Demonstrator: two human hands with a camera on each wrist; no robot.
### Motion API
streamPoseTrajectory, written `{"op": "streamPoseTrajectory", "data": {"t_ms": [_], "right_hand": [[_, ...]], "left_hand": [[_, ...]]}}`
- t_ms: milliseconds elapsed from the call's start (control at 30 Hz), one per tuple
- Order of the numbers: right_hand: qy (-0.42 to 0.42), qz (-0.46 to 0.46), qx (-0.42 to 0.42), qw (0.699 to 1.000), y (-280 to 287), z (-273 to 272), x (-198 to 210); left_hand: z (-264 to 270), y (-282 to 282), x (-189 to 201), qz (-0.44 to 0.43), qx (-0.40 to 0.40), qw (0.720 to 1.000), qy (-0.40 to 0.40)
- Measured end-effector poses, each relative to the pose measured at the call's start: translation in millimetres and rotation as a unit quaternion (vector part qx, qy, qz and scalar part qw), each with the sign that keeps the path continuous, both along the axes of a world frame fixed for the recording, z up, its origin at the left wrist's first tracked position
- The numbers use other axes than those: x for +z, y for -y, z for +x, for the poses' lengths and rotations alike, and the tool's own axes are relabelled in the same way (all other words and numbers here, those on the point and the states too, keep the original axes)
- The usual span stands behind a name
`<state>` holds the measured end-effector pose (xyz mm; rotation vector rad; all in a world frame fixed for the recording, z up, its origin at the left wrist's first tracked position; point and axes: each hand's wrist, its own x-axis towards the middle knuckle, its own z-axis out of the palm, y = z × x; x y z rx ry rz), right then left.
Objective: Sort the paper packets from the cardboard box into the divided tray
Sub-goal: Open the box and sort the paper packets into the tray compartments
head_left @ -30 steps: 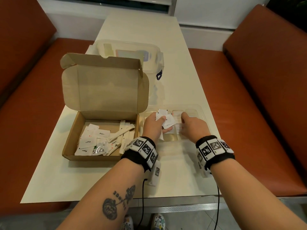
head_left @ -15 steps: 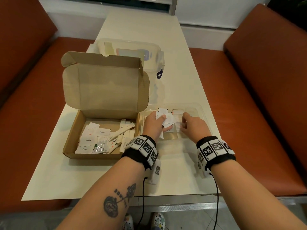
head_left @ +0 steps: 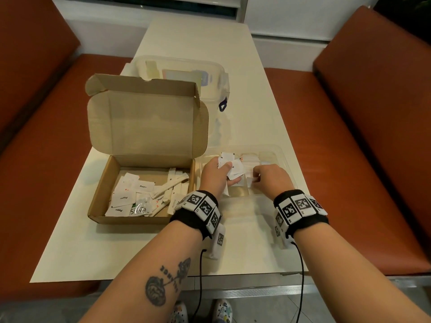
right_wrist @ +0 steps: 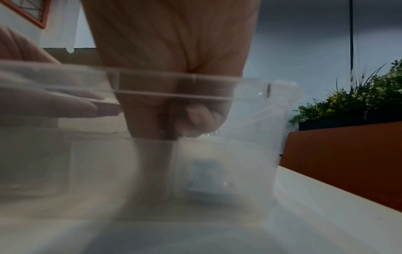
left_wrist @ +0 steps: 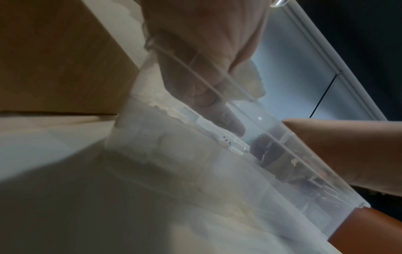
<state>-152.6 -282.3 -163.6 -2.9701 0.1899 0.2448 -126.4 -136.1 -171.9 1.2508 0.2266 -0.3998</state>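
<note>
An open cardboard box (head_left: 102,185) on the left of the table holds several white paper packets (head_left: 140,194) and stick sachets. Right of it sits the clear divided tray (head_left: 283,157), with packets in its far compartments. My left hand (head_left: 213,173) hovers over the tray's left part and grips a bunch of white packets (head_left: 236,169). My right hand (head_left: 270,177) is inside the tray beside it, its fingers curled down and pinching a small white packet (head_left: 249,182). In the right wrist view, the right hand (right_wrist: 174,111) shows through the tray wall (right_wrist: 261,137).
A clear lidded plastic container (head_left: 184,75) stands behind the box. Brown-orange bench seats (head_left: 349,159) flank the white table (head_left: 245,252). A potted plant (right_wrist: 359,103) sits beyond the right bench.
My right hand drew back from the tray's far middle compartment to the near side, close to the left hand's packets. The left hand kept its bunch and barely moved.
</note>
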Motion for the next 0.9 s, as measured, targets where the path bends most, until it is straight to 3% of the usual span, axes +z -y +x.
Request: {"op": "streamPoseTrajectory", "data": {"t_ms": [633,800,900], "right_hand": [[0.026,0.04,-0.025,0.999,-3,-2,2],[0.14,0.197,-0.091,0.966,-6,-2,9],[0.125,0.304,-0.09,0.94,-15,-3,16]], "left_hand": [[0,0,0,0.006,-0.008,1.0,-0.001],[-1,-1,0,0.001,-0.019,1.0,0.003],[-1,-2,-2,0.01,-0.027,0.999,0.018]]}}
